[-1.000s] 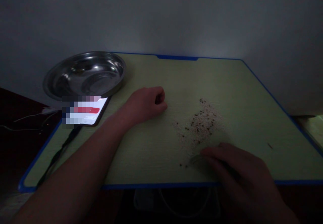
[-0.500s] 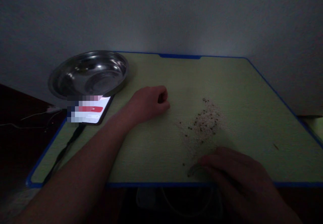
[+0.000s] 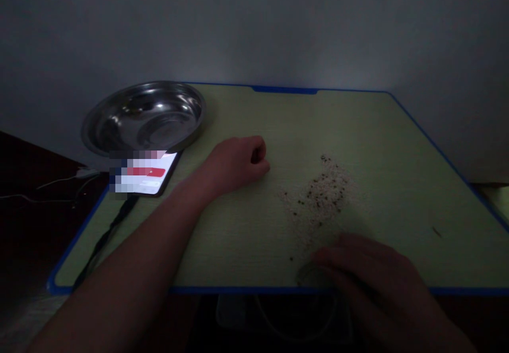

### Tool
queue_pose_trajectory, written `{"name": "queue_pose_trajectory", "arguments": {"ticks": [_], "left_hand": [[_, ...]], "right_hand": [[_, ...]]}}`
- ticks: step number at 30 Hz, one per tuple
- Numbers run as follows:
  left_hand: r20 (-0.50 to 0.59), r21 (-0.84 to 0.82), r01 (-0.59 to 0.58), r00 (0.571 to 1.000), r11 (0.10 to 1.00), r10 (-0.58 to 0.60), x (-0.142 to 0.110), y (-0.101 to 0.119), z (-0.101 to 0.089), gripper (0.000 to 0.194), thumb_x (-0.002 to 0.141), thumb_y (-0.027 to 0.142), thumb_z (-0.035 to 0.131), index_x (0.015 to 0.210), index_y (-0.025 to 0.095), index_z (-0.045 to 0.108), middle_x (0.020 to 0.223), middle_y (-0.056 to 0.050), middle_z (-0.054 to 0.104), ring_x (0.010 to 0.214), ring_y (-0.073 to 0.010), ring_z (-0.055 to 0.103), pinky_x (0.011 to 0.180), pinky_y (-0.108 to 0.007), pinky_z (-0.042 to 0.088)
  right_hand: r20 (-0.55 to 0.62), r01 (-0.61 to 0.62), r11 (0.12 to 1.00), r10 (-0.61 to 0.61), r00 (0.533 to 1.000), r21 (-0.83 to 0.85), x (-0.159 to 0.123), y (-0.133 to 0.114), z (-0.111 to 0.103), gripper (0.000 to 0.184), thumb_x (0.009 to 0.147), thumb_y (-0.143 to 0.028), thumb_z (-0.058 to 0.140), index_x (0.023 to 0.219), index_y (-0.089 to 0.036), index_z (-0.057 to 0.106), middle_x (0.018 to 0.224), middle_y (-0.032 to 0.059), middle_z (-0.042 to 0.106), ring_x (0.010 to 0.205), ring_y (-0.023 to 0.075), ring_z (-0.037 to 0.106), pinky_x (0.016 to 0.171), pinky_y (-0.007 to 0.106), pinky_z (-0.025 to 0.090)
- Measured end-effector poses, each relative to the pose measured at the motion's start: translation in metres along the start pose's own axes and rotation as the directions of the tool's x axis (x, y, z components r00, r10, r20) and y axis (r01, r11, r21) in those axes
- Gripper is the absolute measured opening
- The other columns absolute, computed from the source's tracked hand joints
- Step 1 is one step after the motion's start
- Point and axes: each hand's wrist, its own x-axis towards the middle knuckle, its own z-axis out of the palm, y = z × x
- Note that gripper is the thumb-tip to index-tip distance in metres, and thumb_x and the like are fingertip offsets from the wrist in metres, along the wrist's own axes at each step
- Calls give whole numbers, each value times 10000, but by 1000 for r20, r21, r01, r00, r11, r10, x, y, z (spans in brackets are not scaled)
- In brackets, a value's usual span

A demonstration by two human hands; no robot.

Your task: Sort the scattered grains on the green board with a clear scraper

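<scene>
On the table, a spread of small pale grains [image 3: 314, 218], like rice, is mixed with dark bean-like bits [image 3: 318, 199]. My right hand [image 3: 374, 273] is closed in a pinch on thin curved tweezers [image 3: 306, 272]. Their tips are dim and blurred, close to the table's front edge, with a small dark bit at the end. One loose dark bit [image 3: 291, 259] lies just left of the tips. My left hand [image 3: 240, 162] rests on the table left of the grains in a loose fist, with nothing visible in it.
A steel basin [image 3: 145, 117] stands at the back left. A lit phone [image 3: 153, 183] lies before it, with a dark strap [image 3: 107, 236] running to the front edge. The table [image 3: 345, 125] has a blue rim. A thin sliver [image 3: 436, 231] lies at right.
My right hand has drawn the tweezers slightly toward the front edge, and a dark bit near it has moved with the tips. My left hand stays put. The view has shifted a little.
</scene>
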Motion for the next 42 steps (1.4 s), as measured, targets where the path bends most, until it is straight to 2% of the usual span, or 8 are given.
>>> {"name": "queue_pose_trajectory", "arguments": {"ticks": [11,13,16,19,26,32,38,42], "left_hand": [[-2,-15,0,1000,1000,0,-1,0,0,69,739,263,532,718,198,537,700,5,598,605,-133,482,558,-282,296],[-2,-9,0,1000,1000,0,-1,0,0,69,738,263,529,714,198,531,698,4,595,601,-133,478,553,-283,291],[2,5,1,1000,1000,-1,-1,0,0,69,736,264,532,715,199,531,699,3,595,604,-136,478,553,-283,290],[9,11,3,1000,1000,-3,0,0,0,70,737,267,535,723,198,537,698,2,599,606,-138,480,557,-284,293],[11,-2,15,1000,1000,-15,-1,0,0,65,738,266,532,731,202,545,698,0,602,606,-142,484,562,-290,295],[10,-10,19,1000,1000,-19,-1,1,-1,61,735,258,534,711,203,526,688,5,591,596,-137,477,555,-285,296],[5,5,3,1000,1000,-3,-2,-1,0,61,739,257,537,719,199,533,693,6,601,591,-133,475,554,-281,301],[1,7,-6,1000,1000,6,-2,-1,0,67,740,261,537,728,196,540,704,3,608,590,-131,478,551,-280,298]], "right_hand": [[24,2,1000,-2,1000,29,3,-2,1,178,888,-134,528,973,-241,643,747,-11,683,656,127,647,583,233,526],[-3,0,1000,0,1000,29,4,-4,3,176,892,-138,525,973,-239,643,748,-8,687,659,130,649,586,236,525],[-70,15,1000,-16,997,-9,7,-4,7,170,904,-135,509,968,-222,641,725,-2,681,638,134,639,581,247,519],[-81,32,998,-37,996,-58,7,0,6,164,914,-143,514,991,-213,640,742,0,688,654,136,645,598,257,525],[-135,4,979,-33,990,-206,6,11,-9,162,941,-177,499,992,-211,649,791,19,722,672,141,677,613,256,539],[-152,19,987,-44,987,-162,20,8,-2,163,938,-162,504,990,-201,653,828,25,729,719,144,675,662,268,542],[-39,45,995,-48,998,-90,24,5,0,200,943,-135,475,987,-200,659,815,22,711,724,146,657,645,265,522],[-64,48,996,-53,997,-69,22,3,-4,177,941,-145,495,995,-215,649,791,1,699,707,133,645,648,253,508]]}}
